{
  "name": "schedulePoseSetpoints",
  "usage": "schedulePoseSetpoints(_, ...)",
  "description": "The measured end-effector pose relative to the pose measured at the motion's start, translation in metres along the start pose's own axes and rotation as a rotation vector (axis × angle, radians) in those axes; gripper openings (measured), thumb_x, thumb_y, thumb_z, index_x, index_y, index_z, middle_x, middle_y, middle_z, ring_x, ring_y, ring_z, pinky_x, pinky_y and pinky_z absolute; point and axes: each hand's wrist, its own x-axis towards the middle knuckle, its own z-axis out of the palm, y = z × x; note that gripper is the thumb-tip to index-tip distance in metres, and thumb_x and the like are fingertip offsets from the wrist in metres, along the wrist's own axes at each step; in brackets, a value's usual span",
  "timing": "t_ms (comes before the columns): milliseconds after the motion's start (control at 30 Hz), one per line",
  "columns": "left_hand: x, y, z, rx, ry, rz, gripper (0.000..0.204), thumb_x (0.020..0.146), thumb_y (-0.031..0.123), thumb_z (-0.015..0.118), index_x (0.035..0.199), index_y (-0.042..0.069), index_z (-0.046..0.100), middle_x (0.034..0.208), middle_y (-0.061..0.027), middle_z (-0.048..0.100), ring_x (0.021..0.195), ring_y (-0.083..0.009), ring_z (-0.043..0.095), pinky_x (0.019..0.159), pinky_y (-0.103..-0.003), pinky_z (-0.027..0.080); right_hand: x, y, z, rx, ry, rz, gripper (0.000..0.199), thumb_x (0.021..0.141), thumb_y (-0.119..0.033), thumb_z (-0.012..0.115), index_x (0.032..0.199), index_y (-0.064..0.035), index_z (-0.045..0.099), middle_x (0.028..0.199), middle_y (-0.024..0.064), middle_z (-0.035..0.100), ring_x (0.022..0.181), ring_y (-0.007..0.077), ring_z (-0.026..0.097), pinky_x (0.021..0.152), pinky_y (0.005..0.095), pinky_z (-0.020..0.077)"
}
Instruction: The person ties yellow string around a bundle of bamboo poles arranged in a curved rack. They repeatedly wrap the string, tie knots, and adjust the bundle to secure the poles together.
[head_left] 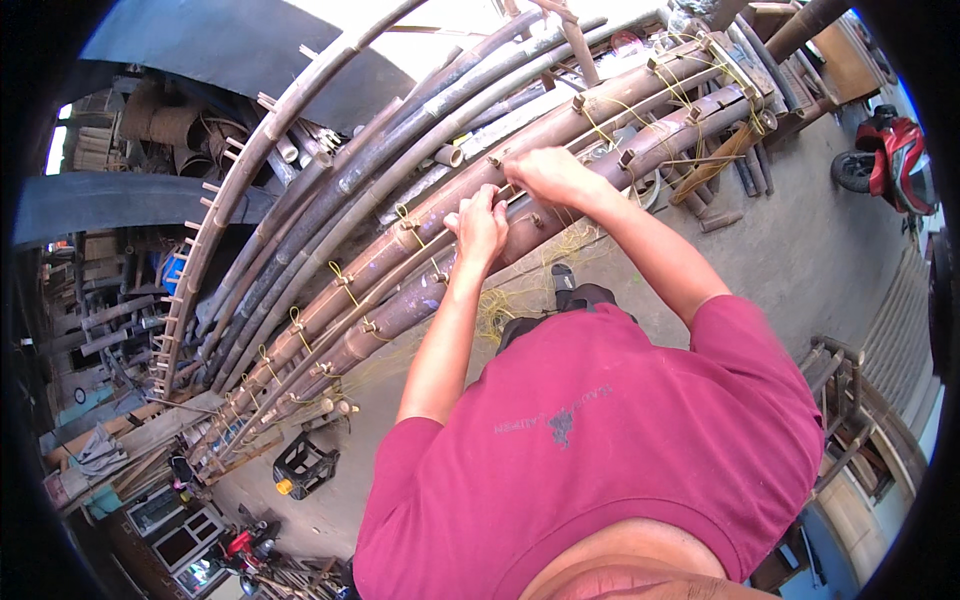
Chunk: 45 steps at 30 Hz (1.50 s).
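**Two hands at the pegged bamboo poles**

We observe two long brown poles, an upper pole [620, 94] and a lower pole [534, 232], lying side by side and running diagonally across the view. Short wooden pegs [627, 158] stand out of both. Yellow cord [345, 282] is looped around several pegs.

Left hand [480, 230]: over the poles near mid-length, fingers bent; we cannot tell whether it pinches anything. Right hand [553, 178]: just beside it, up and to the right, clenched above the poles; we cannot see what, if anything, is inside.

Surroundings: we note a loose tangle of yellow cord below the lower pole, a black crate [305, 467] on the floor [755, 235], and a red scooter [900, 160] at far right.
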Motion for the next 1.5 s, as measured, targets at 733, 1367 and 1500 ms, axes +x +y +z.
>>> schedulePoseSetpoints(733, 0.023, 0.002, 0.016, -0.453, 0.005, -0.183, 0.027, 0.099, 0.03, 0.058, 0.111, 0.011, 0.073, 0.092, -0.0074, 0.075, 0.087, -0.0171, 0.066, 0.086, -0.035, 0.042, -0.007, -0.002, 0.042, 0.359, 0.316, 0.287, 0.017, 0.091, -0.03, 0.065, 0.1, -0.0151, 0.069, 0.102, 0.0014, 0.066, 0.108, 0.0195, 0.058, 0.103, 0.048, 0.0251)
schedulePoseSetpoints(1367, 0.045, 0.011, 0.019, -0.83, 0.261, -0.067, 0.025, 0.101, 0.021, 0.053, 0.092, 0.003, 0.067, 0.082, -0.0059, 0.069, 0.073, -0.015, 0.06, 0.075, -0.031, 0.047, -0.105, -0.053, 0.063, 0.819, 0.075, 0.119, 0.018, 0.091, -0.018, 0.055, 0.081, -0.0037, 0.054, 0.076, 0.0143, 0.055, 0.081, 0.0334, 0.054, 0.076, 0.0448, 0.0457)
schedulePoseSetpoints(1500, 0.127, 0.024, -0.024, -0.911, 0.238, 0.014, 0.024, 0.102, 0.02, 0.051, 0.09, 0.001, 0.061, 0.076, -0.0092, 0.065, 0.071, -0.0188, 0.06, 0.069, -0.032, 0.048, -0.117, -0.045, 0.074, 0.628, 0.227, 0.026, 0.018, 0.09, -0.017, 0.057, 0.079, -0.0031, 0.054, 0.078, 0.0141, 0.057, 0.084, 0.0345, 0.056, 0.077, 0.0455, 0.0464)
